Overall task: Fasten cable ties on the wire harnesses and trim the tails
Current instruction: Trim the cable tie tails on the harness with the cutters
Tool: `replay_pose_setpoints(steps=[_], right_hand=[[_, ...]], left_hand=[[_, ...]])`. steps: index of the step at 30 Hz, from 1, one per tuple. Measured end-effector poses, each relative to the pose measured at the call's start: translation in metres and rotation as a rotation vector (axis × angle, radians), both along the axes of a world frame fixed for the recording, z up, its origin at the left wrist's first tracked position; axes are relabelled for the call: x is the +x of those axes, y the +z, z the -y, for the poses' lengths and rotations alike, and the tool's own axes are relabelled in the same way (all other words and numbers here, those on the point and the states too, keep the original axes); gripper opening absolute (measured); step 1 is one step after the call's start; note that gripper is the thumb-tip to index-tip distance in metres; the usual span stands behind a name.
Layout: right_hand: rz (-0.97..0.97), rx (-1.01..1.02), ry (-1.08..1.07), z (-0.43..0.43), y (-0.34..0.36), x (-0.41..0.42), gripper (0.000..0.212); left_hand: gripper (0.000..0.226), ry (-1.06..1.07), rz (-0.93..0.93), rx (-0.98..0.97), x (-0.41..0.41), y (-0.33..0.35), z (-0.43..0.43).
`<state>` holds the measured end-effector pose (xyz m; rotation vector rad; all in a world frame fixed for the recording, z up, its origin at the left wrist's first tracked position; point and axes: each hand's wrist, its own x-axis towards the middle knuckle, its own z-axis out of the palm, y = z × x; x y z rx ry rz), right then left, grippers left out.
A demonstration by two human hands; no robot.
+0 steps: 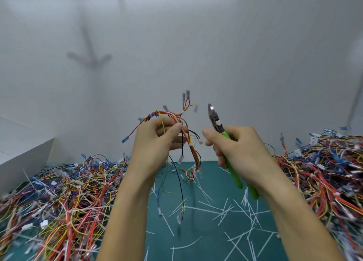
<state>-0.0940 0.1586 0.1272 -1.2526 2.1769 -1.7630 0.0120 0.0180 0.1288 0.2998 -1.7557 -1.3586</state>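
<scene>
My left hand (pixel 157 141) holds a wire harness (pixel 193 152) of red, yellow, orange and black wires up above the mat, thumb and fingers pinching the bundle. White cable ties sit on it, and its connector ends stick up and hang down. My right hand (pixel 237 148) grips green-handled cutters (pixel 231 162), jaws (pixel 213 115) pointing up, a short way right of the harness and not touching it.
A green cutting mat (pixel 206 231) is strewn with trimmed white tie tails (pixel 241 207). Big heaps of harnesses lie at the left (pixel 59 201) and right (pixel 324 172). A white box (pixel 21 152) stands at the far left, and a white wall rises behind.
</scene>
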Motion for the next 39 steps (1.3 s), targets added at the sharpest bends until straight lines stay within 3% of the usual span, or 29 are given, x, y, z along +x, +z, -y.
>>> replay_pose_setpoints(steps=[3,10,18,30,34,37,39], right_hand=[[-0.044,0.021,-0.032,-0.003,0.000,-0.001,0.053],[-0.038,0.057,-0.008,0.004,-0.005,0.001,0.011],[-0.078,-0.067,-0.024,0.015,-0.009,0.012,0.014],[0.064,-0.371,-0.105,0.004,-0.003,0.000,0.018],[0.074,-0.388,-0.116,0.001,-0.001,0.000,0.017],[0.060,-0.407,-0.138,0.000,0.001,-0.001,0.017],[0.050,-0.419,-0.139,-0.001,0.001,-0.002,0.017]], left_hand=[[0.013,-0.018,-0.040,0.055,0.003,0.001,0.001],[0.014,0.005,-0.084,0.184,0.003,0.002,0.003],[0.023,-0.083,-0.018,0.127,0.004,0.003,0.001],[0.046,-0.188,0.236,0.138,0.014,0.002,0.007],[0.033,-0.044,0.311,0.046,0.009,-0.002,0.009],[0.013,-0.074,0.354,-0.005,0.010,-0.007,0.011],[0.016,-0.088,0.345,0.038,0.009,-0.008,0.010]])
